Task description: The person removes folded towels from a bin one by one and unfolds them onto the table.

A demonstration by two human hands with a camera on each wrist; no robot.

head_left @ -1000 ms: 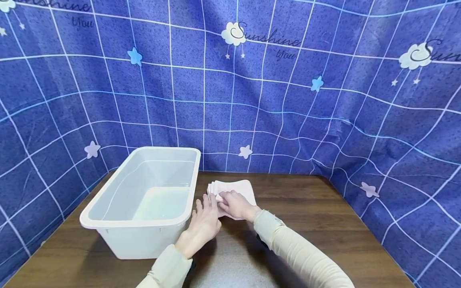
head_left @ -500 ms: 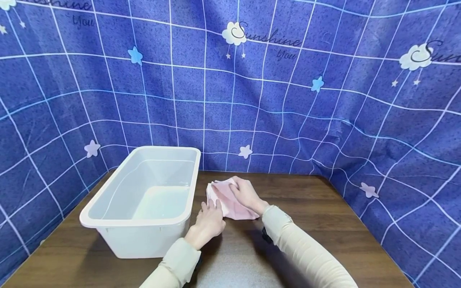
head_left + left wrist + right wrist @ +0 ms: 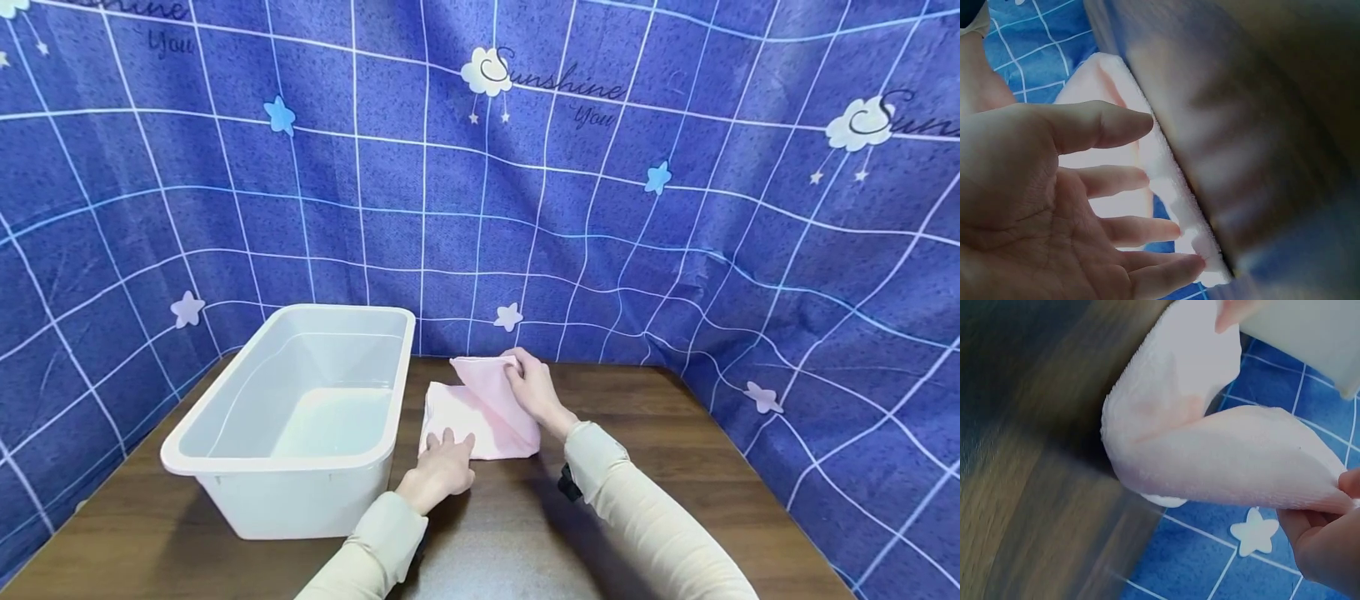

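A pale pink towel [image 3: 459, 412] lies partly folded on the table, right of the tub. My right hand [image 3: 534, 390] pinches its far right edge and holds that layer up, so the cloth slants from the table to the fingers. In the right wrist view the raised towel [image 3: 1222, 459] curves up from the wood into the grip of the right hand [image 3: 1329, 544]. My left hand [image 3: 442, 468] rests with spread fingers on the towel's near left part. The left wrist view shows the left hand [image 3: 1054, 200] with straight fingers, their tips at the towel's edge.
A white plastic tub [image 3: 296, 463] stands close on the left, its rim well above the table. The brown wooden table [image 3: 652, 467] extends to the right and front. A blue curtain [image 3: 450, 233] with grid lines, stars and clouds hangs behind and at both sides.
My right hand has pulled the towel's upper layer up and to the right, unfolding it. My left hand has moved slightly nearer, with its fingers spread on the cloth.
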